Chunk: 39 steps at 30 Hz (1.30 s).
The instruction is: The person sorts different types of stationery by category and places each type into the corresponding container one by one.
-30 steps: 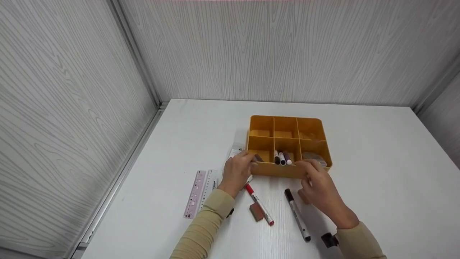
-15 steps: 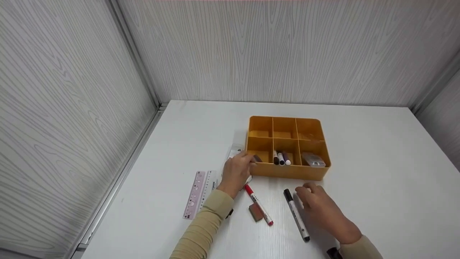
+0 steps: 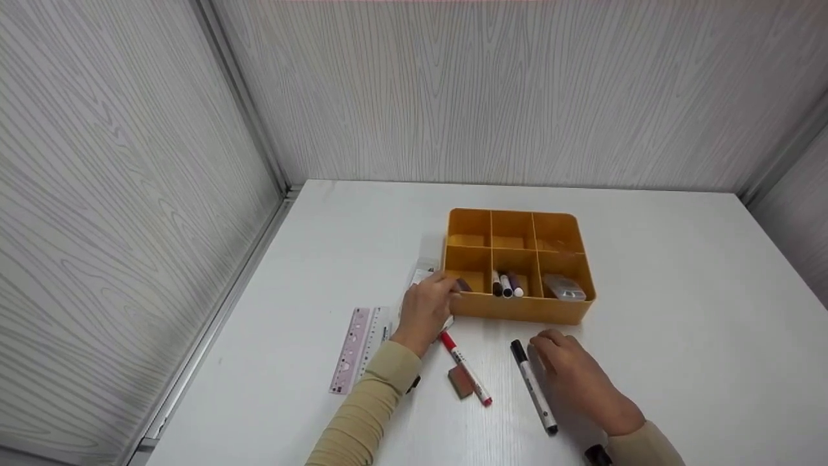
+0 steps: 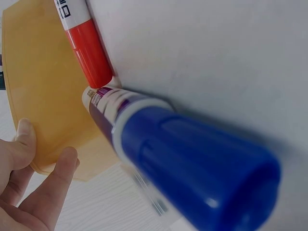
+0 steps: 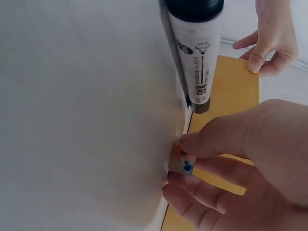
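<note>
A yellow divided box (image 3: 517,309) stands at the middle of the table, and my left hand (image 3: 424,310) grips its front left corner, thumb over the rim. My right hand (image 3: 572,375) is low at the table in front of the box. In the right wrist view, its thumb and fingers pinch a small eraser (image 5: 183,163) with blue print; the hand hides it in the head view. Just left of that hand lies a black-capped whiteboard marker (image 3: 534,388). Three markers (image 3: 506,285) and a clear plastic case (image 3: 564,288) sit in front compartments.
A red marker (image 3: 466,369) lies against a brown block (image 3: 460,382). Left of these are a pink ruler (image 3: 350,349) and a clear ruler (image 3: 374,343). The left wrist view shows a blue-capped tube (image 4: 192,163) close up. Panel walls (image 3: 491,97) enclose the table.
My right hand has let go of the box's front right rim and come down toward me onto the eraser. My left hand has stayed on the box corner.
</note>
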Available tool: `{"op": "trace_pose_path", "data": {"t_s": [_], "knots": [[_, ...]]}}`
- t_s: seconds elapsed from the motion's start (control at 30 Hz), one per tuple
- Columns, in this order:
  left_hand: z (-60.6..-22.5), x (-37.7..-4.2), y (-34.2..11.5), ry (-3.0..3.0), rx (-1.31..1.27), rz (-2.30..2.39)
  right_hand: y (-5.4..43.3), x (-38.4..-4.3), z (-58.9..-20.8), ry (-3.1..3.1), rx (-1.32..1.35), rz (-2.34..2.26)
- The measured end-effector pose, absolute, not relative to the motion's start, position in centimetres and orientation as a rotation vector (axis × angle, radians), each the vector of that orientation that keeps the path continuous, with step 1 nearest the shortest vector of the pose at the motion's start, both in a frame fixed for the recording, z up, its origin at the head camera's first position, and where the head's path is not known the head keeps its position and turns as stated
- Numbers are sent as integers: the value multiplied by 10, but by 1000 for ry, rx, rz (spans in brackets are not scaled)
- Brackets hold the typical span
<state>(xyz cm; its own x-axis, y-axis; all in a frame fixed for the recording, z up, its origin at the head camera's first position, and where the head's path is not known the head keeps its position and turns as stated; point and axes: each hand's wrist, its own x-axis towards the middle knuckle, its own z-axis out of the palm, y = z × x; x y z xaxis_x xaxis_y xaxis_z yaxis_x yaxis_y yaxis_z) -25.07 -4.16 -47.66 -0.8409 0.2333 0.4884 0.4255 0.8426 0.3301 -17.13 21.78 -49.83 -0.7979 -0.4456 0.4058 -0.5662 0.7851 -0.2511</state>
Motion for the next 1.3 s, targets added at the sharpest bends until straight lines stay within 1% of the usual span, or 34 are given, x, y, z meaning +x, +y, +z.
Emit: {"op": "trace_pose_path", "data": {"t_s": [0.27, 0.67, 0.83, 1.07, 1.3], "knots": [[-475, -250, -40, -2626, -456, -621, 216, -173, -485, -2594, 815, 568], [-475, -251, -40, -2602, -479, -656, 191, -171, -450, -2462, 1053, 782], [-475, -251, -41, -2617, -463, -652, 179, -179, -432, -2388, 1159, 829], [-475, -251, -41, -2620, -469, -626, 164, -194, -409, -2496, 1130, 738], [-475, -252, -42, -2603, -471, -601, 148, -214, -395, -2586, 1143, 642]]}}
